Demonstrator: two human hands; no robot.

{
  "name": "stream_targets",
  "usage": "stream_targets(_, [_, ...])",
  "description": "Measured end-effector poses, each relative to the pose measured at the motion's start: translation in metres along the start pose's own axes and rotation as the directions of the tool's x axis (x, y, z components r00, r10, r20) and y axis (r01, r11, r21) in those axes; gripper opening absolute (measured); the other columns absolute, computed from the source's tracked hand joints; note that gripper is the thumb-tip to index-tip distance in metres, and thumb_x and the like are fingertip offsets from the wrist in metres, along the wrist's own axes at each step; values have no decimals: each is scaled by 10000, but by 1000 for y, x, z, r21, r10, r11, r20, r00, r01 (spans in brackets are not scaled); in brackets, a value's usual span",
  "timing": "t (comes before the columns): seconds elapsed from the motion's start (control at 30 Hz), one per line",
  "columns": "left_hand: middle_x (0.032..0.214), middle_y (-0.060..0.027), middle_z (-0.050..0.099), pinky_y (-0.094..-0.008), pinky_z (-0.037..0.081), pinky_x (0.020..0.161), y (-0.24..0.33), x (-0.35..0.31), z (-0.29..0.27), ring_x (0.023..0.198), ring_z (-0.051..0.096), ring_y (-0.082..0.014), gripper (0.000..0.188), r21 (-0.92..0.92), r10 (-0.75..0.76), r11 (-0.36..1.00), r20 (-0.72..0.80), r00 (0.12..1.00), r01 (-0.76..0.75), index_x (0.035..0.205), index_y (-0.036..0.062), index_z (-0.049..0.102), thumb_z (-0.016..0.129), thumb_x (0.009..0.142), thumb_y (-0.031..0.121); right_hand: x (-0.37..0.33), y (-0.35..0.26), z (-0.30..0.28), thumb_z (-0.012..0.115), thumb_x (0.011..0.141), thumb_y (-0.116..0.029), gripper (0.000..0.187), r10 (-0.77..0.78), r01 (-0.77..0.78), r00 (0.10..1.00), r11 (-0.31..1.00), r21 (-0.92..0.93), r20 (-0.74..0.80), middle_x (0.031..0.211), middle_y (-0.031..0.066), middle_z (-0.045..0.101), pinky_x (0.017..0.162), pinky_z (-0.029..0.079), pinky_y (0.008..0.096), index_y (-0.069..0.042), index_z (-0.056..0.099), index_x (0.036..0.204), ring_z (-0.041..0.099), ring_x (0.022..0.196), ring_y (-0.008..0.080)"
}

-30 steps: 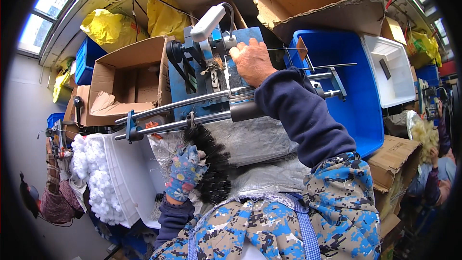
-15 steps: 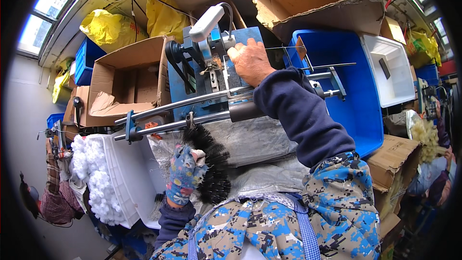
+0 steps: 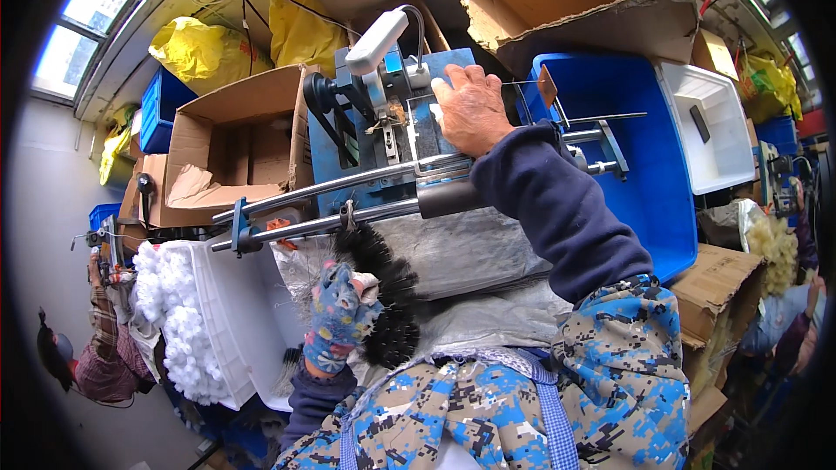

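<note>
Bracing, likely: our left hand (image 3: 342, 306) against black bristles (image 3: 396, 285), right hand (image 3: 473, 110) beyond, over blue machine (image 3: 454, 59); we can't tell either grip.

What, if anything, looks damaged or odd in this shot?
The cardboard box left of the machine looks torn and ragged along its front, and the large box behind the blue bin has a ragged edge. Oddly, only the left hand is gloved; the right hand is bare.
</note>
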State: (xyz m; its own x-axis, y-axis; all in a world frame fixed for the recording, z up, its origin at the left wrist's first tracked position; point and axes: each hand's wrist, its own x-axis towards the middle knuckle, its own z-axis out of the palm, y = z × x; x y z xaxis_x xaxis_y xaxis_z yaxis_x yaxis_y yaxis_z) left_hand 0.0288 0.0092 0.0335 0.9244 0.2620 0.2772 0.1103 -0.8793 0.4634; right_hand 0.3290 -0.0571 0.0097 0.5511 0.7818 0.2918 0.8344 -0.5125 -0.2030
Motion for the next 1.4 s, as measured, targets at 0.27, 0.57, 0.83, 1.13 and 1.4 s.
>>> stream_targets(0.27, [698,-83,569,-403,439,667,12,15,11,670,561,-290,248,-64,79,995,22,997,-77,837,86,603,672,617,-6,-26,0,-28,665,739,-269,506,58,-69,976,997,46,208,1192,202,385,842,406,434,21,519,1128,415,1089,341])
stream_targets(0.57, [716,-79,562,-401,429,638,8,2,9,680,557,-296,254,-39,-30,999,38,999,31,850,101,605,676,632,-9,-23,-18,-10,634,771,-255,523,28,-57,977,990,130,213,1038,223,448,757,489,395,65,467,1149,577,865,356])
stream_targets(0.83, [708,-85,559,-403,427,629,10,2,1,674,551,-302,255,11,0,1000,-1,1000,0,857,99,607,680,636,-5,-9,-68,8,591,811,-290,596,-38,13,983,991,136,182,994,250,497,673,503,379,130,386,1180,591,779,343])
stream_targets(1.13, [701,-103,546,-372,419,546,-4,-2,1,639,543,-300,277,-70,-2,998,-35,999,0,847,87,602,654,613,-51,-23,-1,-24,644,777,-258,427,-33,16,952,998,58,304,1007,197,473,764,470,417,63,523,1030,514,959,330])
stream_targets(1.4, [728,-60,564,-399,432,654,5,1,2,680,563,-276,238,-23,-25,999,-3,1000,25,865,109,591,674,655,34,0,33,-33,573,765,-119,144,-96,104,994,969,-223,45,928,109,589,761,381,427,-44,624,876,514,942,257])
